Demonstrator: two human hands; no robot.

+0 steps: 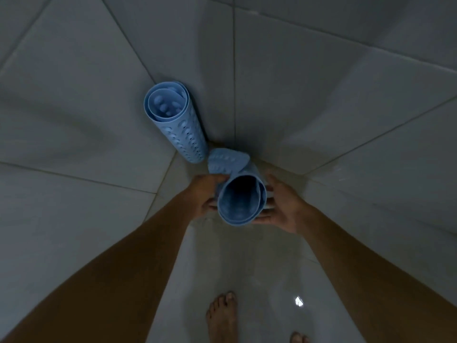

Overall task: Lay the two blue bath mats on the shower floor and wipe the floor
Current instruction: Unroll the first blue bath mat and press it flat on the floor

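Two blue rubber bath mats are rolled into tubes in the corner of the shower. One rolled mat [176,122] stands upright against the left tiled wall, untouched. The other rolled mat [241,199] is held between both hands, its open end facing me and a loose flap [227,160] peeling off its far side. My left hand [206,194] grips its left side, fingers curled on the edge. My right hand [282,206] cups its right side and underside. The pale shower floor [247,263] lies below.
Grey tiled walls [321,107] meet in the corner just behind the mats. Two bare feet [222,318] stand on the wet, glossy floor near the bottom edge. A bright light reflection [298,301] shows on the floor to the right.
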